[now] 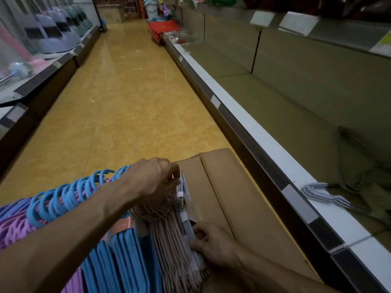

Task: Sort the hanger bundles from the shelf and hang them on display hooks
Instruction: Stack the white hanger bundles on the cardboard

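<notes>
Bundles of hangers stand packed in a row at the bottom centre: purple ones [12,227] at the left, blue ones [124,256] in the middle, then a pale pink bundle [169,242] and a thin grey-white bundle [186,199] at the right end. My left hand [156,178] grips the hook end of the grey-white and pink bundles from above. My right hand [213,244] pinches the lower side of the same grey-white bundle. A loose grey hanger bundle [323,195] lies on the shelf [275,115] at the right.
A flattened cardboard box [228,199] lies under and beside the bundles. The aisle floor [127,98] runs ahead between two shelf units. Grey plastic goods [53,30] fill the left shelf. Red crates [163,28] and buckets stand at the aisle's far end.
</notes>
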`<state>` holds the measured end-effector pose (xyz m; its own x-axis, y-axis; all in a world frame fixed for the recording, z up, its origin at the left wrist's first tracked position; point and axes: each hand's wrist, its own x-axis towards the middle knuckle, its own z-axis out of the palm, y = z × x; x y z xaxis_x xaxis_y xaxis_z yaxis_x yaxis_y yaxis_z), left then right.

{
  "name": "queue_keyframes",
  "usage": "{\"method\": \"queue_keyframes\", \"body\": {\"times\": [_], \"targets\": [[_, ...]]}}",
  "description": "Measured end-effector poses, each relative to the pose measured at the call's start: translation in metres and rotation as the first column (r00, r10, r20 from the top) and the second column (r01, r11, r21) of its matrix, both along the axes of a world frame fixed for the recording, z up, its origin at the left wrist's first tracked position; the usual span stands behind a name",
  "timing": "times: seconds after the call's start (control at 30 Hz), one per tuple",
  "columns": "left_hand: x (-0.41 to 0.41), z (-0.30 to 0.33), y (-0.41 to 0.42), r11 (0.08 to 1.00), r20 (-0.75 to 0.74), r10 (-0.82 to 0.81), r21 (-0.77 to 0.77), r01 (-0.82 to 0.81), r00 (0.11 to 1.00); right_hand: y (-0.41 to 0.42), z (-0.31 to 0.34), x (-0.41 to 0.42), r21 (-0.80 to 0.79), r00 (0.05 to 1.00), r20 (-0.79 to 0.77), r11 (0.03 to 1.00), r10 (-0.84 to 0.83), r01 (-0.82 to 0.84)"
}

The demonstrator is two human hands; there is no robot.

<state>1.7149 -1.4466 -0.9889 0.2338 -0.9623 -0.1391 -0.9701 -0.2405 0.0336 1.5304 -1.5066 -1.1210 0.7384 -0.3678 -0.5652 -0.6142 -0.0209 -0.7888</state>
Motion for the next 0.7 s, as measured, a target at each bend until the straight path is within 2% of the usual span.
{"method": "queue_keyframes", "body": {"times": [0.23, 0.4, 0.5, 0.6, 0.7], "targets": [[-0.03, 0.005, -0.037, 0.976, -0.108, -0.006, -0.216, -0.018, 0.994, -0.033, 0.026, -0.034, -0.074, 0.994, 0.063, 0.992, -0.093, 0.097], [-0.064, 0.008, -0.067, 0.92, -0.429, -0.071, -0.377, -0.107, 0.9, -0.066, 0.052, -0.086, -0.155, 0.971, 0.196, 0.973, -0.139, 0.171], [-0.086, 0.005, -0.086, 0.918, -0.508, -0.104, -0.38, -0.114, 0.855, -0.08, 0.058, -0.116, -0.205, 0.95, 0.233, 0.945, -0.207, 0.256], [-0.106, 0.003, -0.104, 0.918, -0.556, -0.143, -0.383, -0.1, 0.819, -0.097, 0.06, -0.141, -0.206, 0.88, 0.327, 0.883, -0.344, 0.421], [-0.124, 0.002, -0.121, 0.913, -0.605, -0.188, -0.397, -0.089, 0.773, -0.137, 0.067, -0.167, -0.21, 0.759, 0.402, 0.756, -0.512, 0.62]]}}
